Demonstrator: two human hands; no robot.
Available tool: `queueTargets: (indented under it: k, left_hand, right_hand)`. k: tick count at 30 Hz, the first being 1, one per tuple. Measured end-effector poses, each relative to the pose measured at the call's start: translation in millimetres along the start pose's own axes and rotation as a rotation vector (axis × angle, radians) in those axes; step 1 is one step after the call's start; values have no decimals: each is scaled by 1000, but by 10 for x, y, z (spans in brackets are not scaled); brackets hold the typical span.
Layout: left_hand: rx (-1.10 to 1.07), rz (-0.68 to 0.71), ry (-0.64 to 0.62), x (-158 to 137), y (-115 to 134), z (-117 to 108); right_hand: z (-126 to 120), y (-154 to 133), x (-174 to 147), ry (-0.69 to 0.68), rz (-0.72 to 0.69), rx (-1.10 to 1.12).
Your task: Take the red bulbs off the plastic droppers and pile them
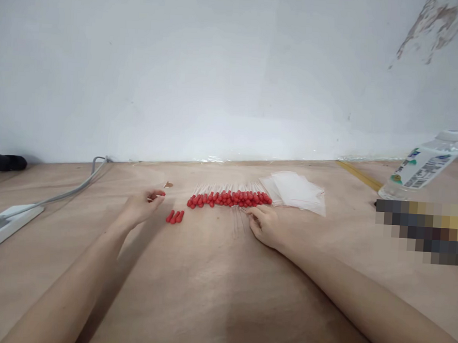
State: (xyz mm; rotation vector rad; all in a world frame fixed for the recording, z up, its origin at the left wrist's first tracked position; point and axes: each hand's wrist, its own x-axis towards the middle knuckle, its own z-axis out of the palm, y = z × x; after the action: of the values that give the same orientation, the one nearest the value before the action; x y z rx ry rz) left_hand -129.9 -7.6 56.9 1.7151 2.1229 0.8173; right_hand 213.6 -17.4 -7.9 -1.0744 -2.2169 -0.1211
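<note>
My left hand (148, 202) is raised a little over the table at the left, its fingertips pinching a red rubber bulb (161, 193) that is mostly hidden. Below and right of it lie a few loose red rubber bulbs (175, 217). In the middle stretches a row of droppers (229, 197), their red bulbs toward me and thin clear stems toward the wall. My right hand (263, 224) rests on the table just in front of the row's right end. Its fingertips are closed on a thin glass tube (243, 210), beside several bare glass tubes (235, 223).
Clear plastic bags (297, 190) lie fanned out behind my right hand. A tilted water bottle (423, 168) stands at the right by a yellow tape strip (358, 175). At the left are a power strip (11, 230), a grey cable (71, 186) and a black object (4, 162). The wall closes off the back.
</note>
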Motion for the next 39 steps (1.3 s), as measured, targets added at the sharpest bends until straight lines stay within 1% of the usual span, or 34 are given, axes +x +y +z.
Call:
queueTargets:
  k: [2, 5, 11, 15, 18, 21, 25, 29, 31, 32, 34, 36, 37, 39]
  left_hand:
    - [-43, -70, -68, 5, -71, -38]
    - [-92, -151, -154, -27, -90, -36]
    - [-178, -202, -246, -63, -51, 43]
    - [-227, -222, -302, -74, -45, 76]
    - [-223, -231, -311, -97, -9, 64]
    - [-219, -234, -298, -113, 21, 51]
    - [-230, -231, -293, -113, 24, 61]
    - [-195, -234, -279, -96, -8, 62]
    - [-135, -173, -243, -79, -28, 47]
    - [-83, -133, -187, -72, -32, 39]
    - [44, -46, -16, -70, -13, 33]
    - [124, 51, 150, -95, 53, 59]
    - [133, 116, 192, -119, 103, 88]
    - [126, 275, 203, -178, 222, 176]
  right_hand:
    - [100, 43, 15, -7, -11, -12]
    - [146, 60, 51, -6, 3, -79]
    - [96, -20, 71, -20, 13, -115]
    - [94, -126, 32, -20, 63, -48]
    - [114, -194, 7, -13, 82, 21]
    - [126, -228, -1, -25, 97, 42]
    - [116, -225, 10, -55, 154, 53]
    - [105, -199, 20, -25, 185, 96]
    - [105, -185, 16, -14, 190, 112]
    - [104, -177, 12, -14, 193, 122]
    - [98, -158, -3, -5, 188, 145]
    - [84, -133, -22, 24, 165, 165]
    - [74, -118, -32, 41, 148, 172]
    - [55, -87, -51, 76, 114, 186]
